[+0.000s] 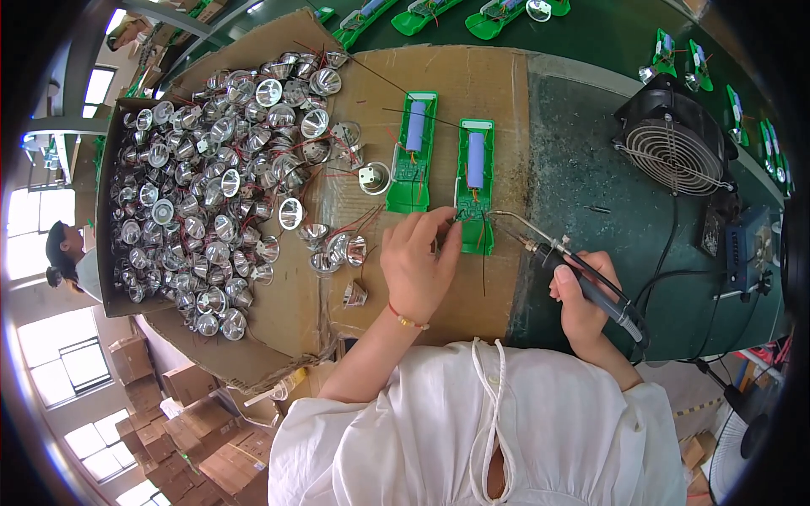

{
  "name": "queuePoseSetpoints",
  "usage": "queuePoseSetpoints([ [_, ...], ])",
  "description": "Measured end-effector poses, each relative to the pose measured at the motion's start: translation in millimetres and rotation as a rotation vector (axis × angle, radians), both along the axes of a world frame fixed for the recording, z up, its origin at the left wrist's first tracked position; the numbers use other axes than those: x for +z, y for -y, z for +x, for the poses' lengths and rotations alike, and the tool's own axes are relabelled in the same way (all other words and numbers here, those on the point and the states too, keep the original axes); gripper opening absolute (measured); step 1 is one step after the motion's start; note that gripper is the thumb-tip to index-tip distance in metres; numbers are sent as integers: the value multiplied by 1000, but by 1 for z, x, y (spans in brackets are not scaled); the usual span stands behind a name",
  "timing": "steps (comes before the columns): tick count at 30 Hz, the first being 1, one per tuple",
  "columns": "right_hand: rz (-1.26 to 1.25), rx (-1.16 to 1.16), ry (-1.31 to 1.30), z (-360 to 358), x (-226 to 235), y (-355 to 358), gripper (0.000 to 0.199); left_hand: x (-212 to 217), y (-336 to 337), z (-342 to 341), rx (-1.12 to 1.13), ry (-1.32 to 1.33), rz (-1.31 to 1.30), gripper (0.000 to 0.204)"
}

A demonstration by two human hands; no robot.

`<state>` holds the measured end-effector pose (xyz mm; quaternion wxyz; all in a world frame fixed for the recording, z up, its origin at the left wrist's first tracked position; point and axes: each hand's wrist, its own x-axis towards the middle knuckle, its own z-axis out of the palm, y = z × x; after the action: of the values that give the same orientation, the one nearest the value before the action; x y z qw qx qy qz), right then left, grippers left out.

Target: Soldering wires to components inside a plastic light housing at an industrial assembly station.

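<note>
Pinching thin wires against the nearer green housing (475, 181) on the cardboard sheet (472, 76), the left hand (418, 261) sits just beside the soldering iron (557, 253) gripped by the right hand (582, 299), so a slipped tip would likely burn fingertips or bridge joints.

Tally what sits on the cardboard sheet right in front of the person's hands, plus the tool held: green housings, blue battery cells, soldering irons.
Green housings on the cardboard: 2
Blue battery cells, one in each housing: 2
Soldering iron, in the right hand: 1
Total: 5
</note>
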<state>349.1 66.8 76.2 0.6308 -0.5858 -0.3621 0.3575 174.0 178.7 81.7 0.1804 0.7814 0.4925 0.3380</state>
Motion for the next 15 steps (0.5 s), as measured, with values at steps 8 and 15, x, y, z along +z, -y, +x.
queuePoseSetpoints([
  [8, 2, -2, -16, 3, 0, 2, 15, 8, -7, -4, -41, -216, 59, 6],
  [15, 11, 33, -16, 2, 2, 1, 16, 17, -1, 2, -66, -210, 40, 8],
])
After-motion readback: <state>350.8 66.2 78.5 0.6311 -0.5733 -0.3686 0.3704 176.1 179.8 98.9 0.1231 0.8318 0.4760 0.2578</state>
